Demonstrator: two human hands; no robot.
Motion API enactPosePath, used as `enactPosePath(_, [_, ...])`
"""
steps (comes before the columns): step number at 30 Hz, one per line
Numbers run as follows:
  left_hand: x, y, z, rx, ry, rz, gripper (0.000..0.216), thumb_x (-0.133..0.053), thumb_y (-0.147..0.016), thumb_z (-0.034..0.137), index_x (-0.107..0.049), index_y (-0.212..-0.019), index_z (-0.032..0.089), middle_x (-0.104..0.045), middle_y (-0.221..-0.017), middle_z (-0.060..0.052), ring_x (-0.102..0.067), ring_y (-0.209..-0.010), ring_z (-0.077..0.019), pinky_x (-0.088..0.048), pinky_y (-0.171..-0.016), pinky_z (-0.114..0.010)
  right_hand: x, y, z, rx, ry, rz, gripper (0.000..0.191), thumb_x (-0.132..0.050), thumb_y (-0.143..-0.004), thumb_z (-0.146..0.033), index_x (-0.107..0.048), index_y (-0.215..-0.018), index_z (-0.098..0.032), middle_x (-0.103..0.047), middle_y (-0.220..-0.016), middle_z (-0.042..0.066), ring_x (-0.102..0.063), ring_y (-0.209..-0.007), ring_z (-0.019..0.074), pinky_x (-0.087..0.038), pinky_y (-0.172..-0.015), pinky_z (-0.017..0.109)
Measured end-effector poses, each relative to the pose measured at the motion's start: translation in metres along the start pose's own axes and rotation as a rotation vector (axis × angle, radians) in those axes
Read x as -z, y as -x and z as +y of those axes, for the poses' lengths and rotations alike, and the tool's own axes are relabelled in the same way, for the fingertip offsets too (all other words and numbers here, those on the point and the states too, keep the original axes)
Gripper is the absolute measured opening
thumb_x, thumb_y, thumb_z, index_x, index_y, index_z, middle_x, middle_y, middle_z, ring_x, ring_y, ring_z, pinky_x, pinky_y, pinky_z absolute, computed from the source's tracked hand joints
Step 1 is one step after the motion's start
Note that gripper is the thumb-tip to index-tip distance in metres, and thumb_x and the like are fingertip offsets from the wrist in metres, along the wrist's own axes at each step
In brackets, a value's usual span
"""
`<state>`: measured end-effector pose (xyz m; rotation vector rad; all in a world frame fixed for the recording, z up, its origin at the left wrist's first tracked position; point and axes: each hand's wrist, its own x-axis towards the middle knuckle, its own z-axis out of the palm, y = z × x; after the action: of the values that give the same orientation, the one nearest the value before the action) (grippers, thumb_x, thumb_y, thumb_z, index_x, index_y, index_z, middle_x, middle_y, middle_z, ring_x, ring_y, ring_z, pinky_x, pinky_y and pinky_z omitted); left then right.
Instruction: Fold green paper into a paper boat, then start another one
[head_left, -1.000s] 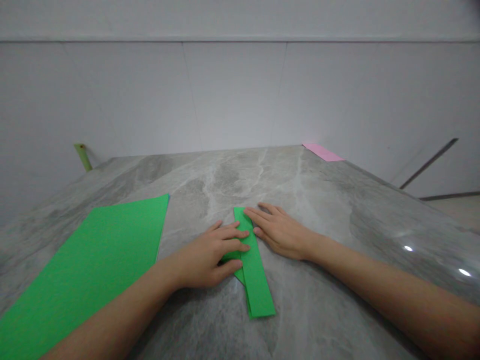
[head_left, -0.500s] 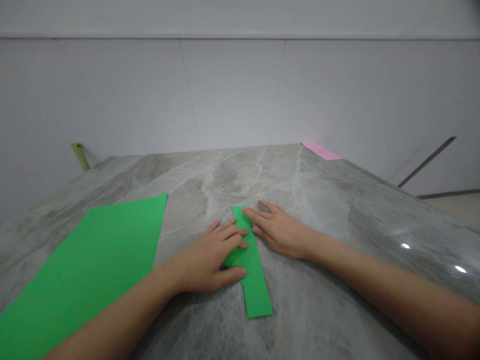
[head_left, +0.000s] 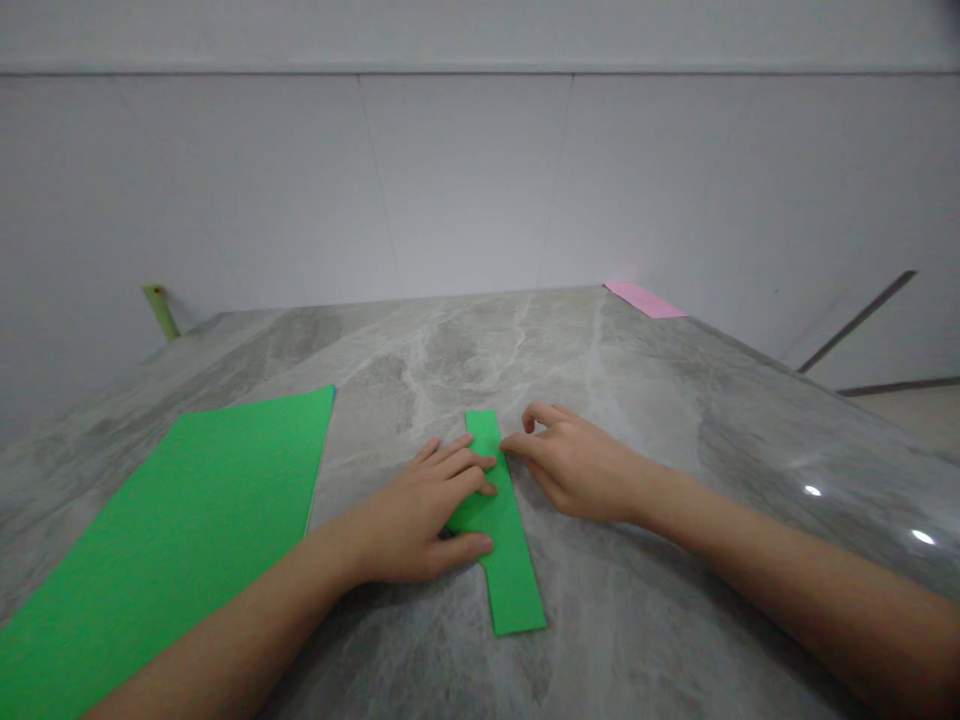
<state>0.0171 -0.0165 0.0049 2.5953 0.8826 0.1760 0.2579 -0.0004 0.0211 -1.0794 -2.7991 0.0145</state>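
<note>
A narrow folded strip of green paper (head_left: 507, 560) lies on the grey marble table (head_left: 645, 400), running away from me. My left hand (head_left: 427, 510) rests flat on the strip's left side, fingers stretched across it, thumb pressing lower down. My right hand (head_left: 570, 460) is at the strip's right edge near its far end, fingers curled and lifted, fingertips touching the paper's edge.
A large flat sheet of green paper (head_left: 180, 520) lies to the left. A pink sheet (head_left: 645, 299) sits at the far right corner by the white wall. A green stick-like object (head_left: 161, 312) leans at the far left. The table's right edge drops to the floor.
My right hand has gone from lying flat beside the strip to curling its fingers up at the strip's edge. The strip's loose layer has been pressed flat. My left hand has barely moved.
</note>
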Motion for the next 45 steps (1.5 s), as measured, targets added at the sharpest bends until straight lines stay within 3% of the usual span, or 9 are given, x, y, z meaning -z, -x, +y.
enactPosePath(8, [0.001,0.000,0.002,0.020,-0.002,-0.018,0.041,-0.062,-0.089,0.041,-0.057,-0.125,0.023,-0.048,-0.147,-0.009,-0.027,-0.147,-0.0357,-0.019,-0.119,-0.062,0.005,0.004,-0.011,0.117,0.098,-0.077,0.020,-0.053,-0.082,-0.012,-0.069,-0.094,-0.014,-0.065,-0.065,0.009,-0.056,-0.089,0.0280,-0.043,-0.077,0.038])
enactPosePath(15, [0.002,0.000,0.003,0.016,-0.008,-0.001,0.038,-0.062,-0.089,0.041,-0.058,-0.122,0.023,-0.049,-0.147,-0.010,-0.030,-0.145,-0.0355,-0.020,-0.118,-0.063,0.002,0.010,-0.020,0.248,0.121,-0.057,0.018,-0.053,-0.088,-0.020,-0.065,-0.075,-0.017,-0.066,-0.065,0.007,-0.055,-0.080,0.0230,-0.039,-0.076,0.037])
enactPosePath(20, [0.001,0.000,0.003,0.003,-0.006,0.008,0.037,-0.062,-0.089,0.041,-0.059,-0.121,0.023,-0.050,-0.146,-0.010,-0.032,-0.144,-0.0355,-0.020,-0.118,-0.063,0.002,0.014,-0.031,0.314,0.119,-0.068,0.017,-0.055,-0.088,-0.023,-0.063,-0.073,-0.018,-0.068,-0.066,0.006,-0.057,-0.080,0.0230,-0.038,-0.079,0.038])
enactPosePath(28, [-0.001,0.001,0.001,0.007,-0.002,0.015,0.039,-0.063,-0.089,0.042,-0.059,-0.122,0.023,-0.050,-0.146,-0.010,-0.032,-0.144,-0.0356,-0.020,-0.118,-0.063,0.005,0.017,-0.034,0.445,0.045,-0.069,0.010,-0.064,-0.078,-0.024,-0.062,-0.069,-0.019,-0.068,-0.065,0.005,-0.058,-0.076,0.0210,-0.038,-0.081,0.035])
enactPosePath(35, [0.000,0.000,0.001,0.002,-0.001,0.012,0.038,-0.063,-0.089,0.043,-0.059,-0.121,0.024,-0.050,-0.146,-0.009,-0.032,-0.144,-0.0351,-0.020,-0.118,-0.062,0.002,0.020,-0.033,0.521,0.021,-0.084,0.009,-0.062,-0.071,-0.024,-0.058,-0.064,-0.020,-0.063,-0.055,0.002,-0.052,-0.061,0.0185,-0.038,-0.069,0.036])
enactPosePath(45, [0.002,-0.001,0.002,0.014,0.014,0.013,0.040,-0.064,-0.088,0.044,-0.060,-0.122,0.023,-0.050,-0.146,-0.009,-0.031,-0.144,-0.0357,-0.021,-0.118,-0.063,0.000,0.028,-0.043,0.611,-0.086,-0.124,0.012,-0.065,-0.061,-0.030,-0.057,-0.065,-0.021,-0.060,-0.053,0.000,-0.050,-0.061,0.0185,-0.042,-0.070,0.034])
